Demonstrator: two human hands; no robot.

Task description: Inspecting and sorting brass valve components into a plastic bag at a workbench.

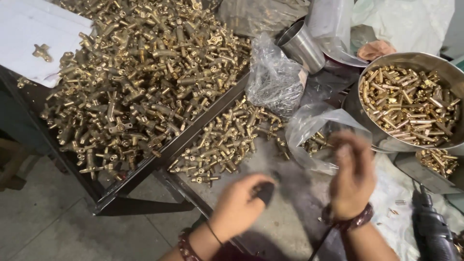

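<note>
Nearest the camera, the left hand [237, 205] is resting at the near edge of the grey metal surface [290, 217], its grip clenched around a small dark rounded object [265, 192] that is poking out past the fingers. The right hand [352, 179] is lifting just above the surface beside it, blurred; I cannot tell whether its grip is grasping anything. A dark beaded bracelet [349, 223] is circling its wrist.

The big heap of brass valve fittings [140, 72] is filling a dark metal tray [203, 125] along the far left edge. At the far right corner a round steel bowl [367, 63] is holding short brass rods [408, 104]. A smaller scatter of brass fittings [222, 142] is lying on the surface just beyond the left hand, near the tray's rim. A crumpled clear plastic bag [273, 77] is sitting behind that scatter, and another clear bag [314, 130] is lying between the bowl and the right hand. A steel cup [303, 46] is tilting at the far edge. A black power drill [432, 227] is lying at the near right corner.
</note>
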